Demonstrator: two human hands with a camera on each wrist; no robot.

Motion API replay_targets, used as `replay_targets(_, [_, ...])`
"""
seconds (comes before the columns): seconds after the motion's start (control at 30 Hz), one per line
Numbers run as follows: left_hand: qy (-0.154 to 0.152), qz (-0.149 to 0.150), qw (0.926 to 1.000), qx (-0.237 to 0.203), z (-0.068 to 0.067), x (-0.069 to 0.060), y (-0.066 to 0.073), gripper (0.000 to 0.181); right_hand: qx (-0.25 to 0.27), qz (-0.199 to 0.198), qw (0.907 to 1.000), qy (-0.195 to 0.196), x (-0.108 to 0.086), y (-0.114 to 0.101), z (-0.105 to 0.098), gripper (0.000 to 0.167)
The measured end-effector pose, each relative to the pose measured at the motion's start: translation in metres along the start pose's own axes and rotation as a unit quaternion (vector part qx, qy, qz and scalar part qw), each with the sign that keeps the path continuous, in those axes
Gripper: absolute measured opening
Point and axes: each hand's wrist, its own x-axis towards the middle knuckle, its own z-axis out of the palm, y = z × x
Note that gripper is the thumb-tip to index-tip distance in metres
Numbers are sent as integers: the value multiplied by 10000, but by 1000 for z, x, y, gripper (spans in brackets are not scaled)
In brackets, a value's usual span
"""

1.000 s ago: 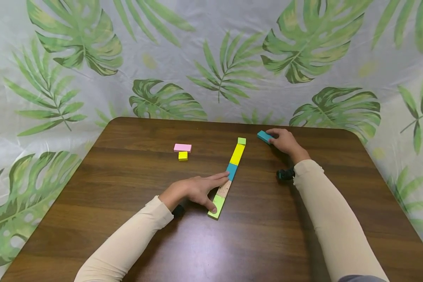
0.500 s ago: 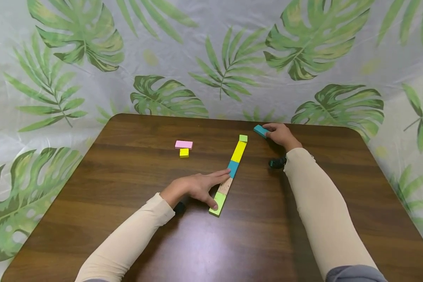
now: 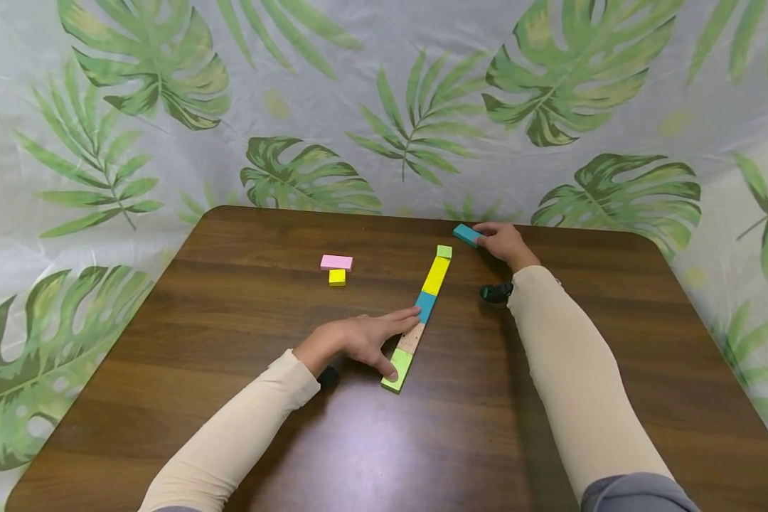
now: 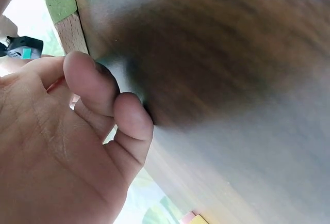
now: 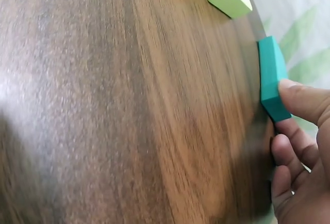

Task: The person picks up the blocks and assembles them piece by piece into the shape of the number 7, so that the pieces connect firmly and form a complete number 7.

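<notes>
A slanting row of wooden blocks lies on the table. From near to far come a light green block (image 3: pixel 400 363), a bare wood block (image 3: pixel 411 338), a blue block (image 3: pixel 427 304), a yellow block (image 3: pixel 436 276) and a shorter green block (image 3: pixel 444 252). My left hand (image 3: pixel 360 340) spreads along its near part, thumb on the near green block and fingertips at the blue one. Beyond the row's far end, to the right, my right hand (image 3: pixel 505 243) pinches a teal-blue block (image 5: pixel 271 74) between thumb and fingers. That block is apart from the row.
Left of the row, a pink block (image 3: pixel 336 262) lies with a small yellow block (image 3: pixel 337 278) just in front of it. The brown table (image 3: pixel 230 299) has its back edge close behind the right hand. A leaf-patterned cloth (image 3: pixel 416 107) hangs behind.
My right hand has moved a little leftward with the teal-blue block, closer to the row's far end. My left hand stays on the row; the head view has shifted slightly.
</notes>
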Motion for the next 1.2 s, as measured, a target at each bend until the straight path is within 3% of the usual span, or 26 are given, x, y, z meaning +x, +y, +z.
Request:
replay_targets(0.53, [9,-7,10000,-37,-5,3,2,105,-324,-355,9987,-198,11,-17,2,44])
replay_targets(1.2, [-34,-23,9999,-100,-1,1,-1,103,-356,-459,9981,-196,18,-40,31,42])
